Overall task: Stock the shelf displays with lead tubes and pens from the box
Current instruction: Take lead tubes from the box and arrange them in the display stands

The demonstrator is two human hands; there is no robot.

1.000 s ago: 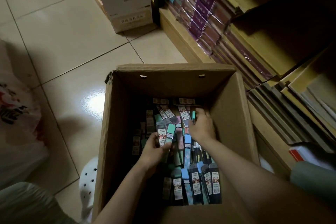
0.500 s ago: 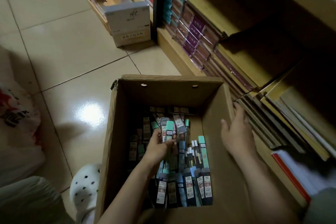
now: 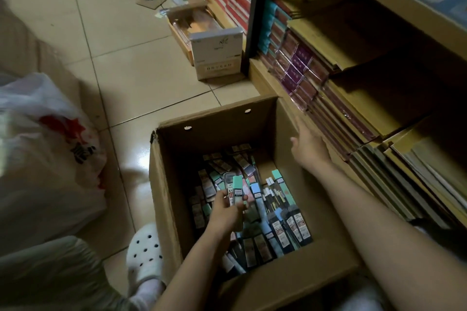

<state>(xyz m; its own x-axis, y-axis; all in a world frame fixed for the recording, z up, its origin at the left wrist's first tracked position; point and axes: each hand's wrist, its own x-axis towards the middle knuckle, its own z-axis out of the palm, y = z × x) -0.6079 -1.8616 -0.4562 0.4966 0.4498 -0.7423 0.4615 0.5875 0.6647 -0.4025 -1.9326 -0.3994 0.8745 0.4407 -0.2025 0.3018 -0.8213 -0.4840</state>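
1. A few lead tubes (image 3: 233, 193) are gripped in the left hand (image 3: 225, 212), fingers curled round them, low inside the cardboard box (image 3: 166, 184), at about 7 o'clock of the box interior.
2. The right hand (image 3: 309, 149) is held with fingers straight, empty, over the box's right wall at 3 o'clock, just beside the stacked notebooks (image 3: 336, 118) on the lowest shelf (image 3: 260, 76). Whether the wall is touched cannot be told.
3. The remaining loose stock (image 3: 278, 209) of tubes and pens is seen lying jumbled across the box floor, from 12 o'clock down to 5 o'clock.
4. No display for tubes or pens can be made out on the shelves in view; only notebooks and paper goods are shown. The task is judged to be at an early stage, since the box is well filled.
5. Risk: several slim tubes are held in one hand, so one could slip out on lifting if the grip is loosened, and it would fall back among the others or onto the tiled floor (image 3: 126, 58).
6. Risk: the box wall could be pushed outward by the right hand, so the box could be shifted against the notebook stacks and the leaning covers disturbed.
7. Risk: a foot in a white clog (image 3: 144, 252) is placed just beside the box at 8 o'clock, and the box could be knocked on standing.
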